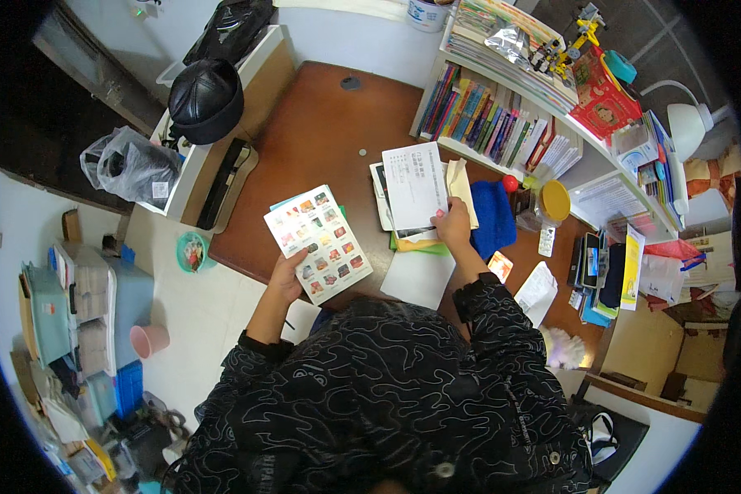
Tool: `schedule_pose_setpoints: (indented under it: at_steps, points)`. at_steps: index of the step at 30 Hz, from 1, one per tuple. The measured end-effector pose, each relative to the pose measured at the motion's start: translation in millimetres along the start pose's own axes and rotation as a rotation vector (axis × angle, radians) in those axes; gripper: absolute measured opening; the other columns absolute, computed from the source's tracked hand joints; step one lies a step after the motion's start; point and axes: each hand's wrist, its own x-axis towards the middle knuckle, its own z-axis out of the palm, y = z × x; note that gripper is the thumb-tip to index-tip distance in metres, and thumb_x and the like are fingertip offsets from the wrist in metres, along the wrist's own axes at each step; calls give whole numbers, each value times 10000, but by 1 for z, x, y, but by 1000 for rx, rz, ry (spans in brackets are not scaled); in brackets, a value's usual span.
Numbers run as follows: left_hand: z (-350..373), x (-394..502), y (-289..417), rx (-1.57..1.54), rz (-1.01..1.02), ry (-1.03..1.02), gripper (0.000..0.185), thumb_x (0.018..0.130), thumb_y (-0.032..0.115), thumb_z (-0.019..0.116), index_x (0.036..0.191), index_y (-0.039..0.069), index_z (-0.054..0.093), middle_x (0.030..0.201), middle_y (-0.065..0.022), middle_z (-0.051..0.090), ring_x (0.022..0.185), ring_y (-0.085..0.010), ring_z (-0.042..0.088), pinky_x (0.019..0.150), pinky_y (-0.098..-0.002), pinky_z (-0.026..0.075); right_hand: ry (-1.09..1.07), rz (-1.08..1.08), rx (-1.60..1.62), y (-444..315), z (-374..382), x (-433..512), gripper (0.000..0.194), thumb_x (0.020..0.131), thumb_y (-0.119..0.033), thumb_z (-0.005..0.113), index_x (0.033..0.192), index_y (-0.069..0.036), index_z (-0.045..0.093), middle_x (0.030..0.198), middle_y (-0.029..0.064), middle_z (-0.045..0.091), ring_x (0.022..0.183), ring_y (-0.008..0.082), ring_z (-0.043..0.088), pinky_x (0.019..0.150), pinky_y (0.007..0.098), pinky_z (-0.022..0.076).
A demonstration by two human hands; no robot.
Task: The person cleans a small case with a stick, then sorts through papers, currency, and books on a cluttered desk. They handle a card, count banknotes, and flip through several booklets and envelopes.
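Note:
My left hand (288,276) grips the lower left edge of a white sheet or booklet (321,247) printed with rows of small colour pictures; blue and green edges show behind it. Against the lower right corner of a white printed envelope or sheet (415,188) is my right hand (454,223), thumb on its face. Beneath that lie dark-and-white papers, a cream paper or cloth item (463,185) and yellow and green papers. A blank white sheet (418,276) lies nearer my body. To the right of the pile is a blue cloth item (493,219).
Books (481,120) fill the desktop shelf. On the right are a yellow-lidded jar (554,200), a blister pack (546,241), papers (536,293) and upright folders. A black cap (206,102) and plastic bag (133,167) top the left ledge. A green basket (192,252) stands beyond the desk's left edge.

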Motion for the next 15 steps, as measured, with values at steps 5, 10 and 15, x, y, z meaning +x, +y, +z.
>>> schedule_pose_setpoints:
  at_steps: [5, 10, 15]
  points:
    - [5, 12, -5, -8, -35, -37, 431, 846, 69, 574, 1257, 16, 457, 1187, -152, 575, 1043, -317, 594, 881, -469, 500, 15, 18, 268, 21, 8, -5, 341, 752, -104, 688, 1024, -29, 496, 848, 118, 648, 699, 260, 622, 669, 324, 506]
    - [10, 24, -8, 32, -29, -82, 421, 851, 93, 572, 1250, 18, 461, 1174, -144, 577, 1027, -306, 599, 874, -458, 504, -196, 249, 885, 12, -10, -19, 264, 872, -113, 598, 1093, -79, 457, 826, 50, 617, 622, 122, 575, 543, 245, 475]
    - [22, 29, -15, 98, 13, -24, 378, 876, 141, 588, 1223, 39, 479, 1164, -125, 578, 1006, -277, 601, 859, -432, 512, -548, 415, 1299, -28, -29, -58, 386, 911, -161, 576, 1238, -98, 381, 853, 27, 583, 532, 63, 504, 476, 178, 444]
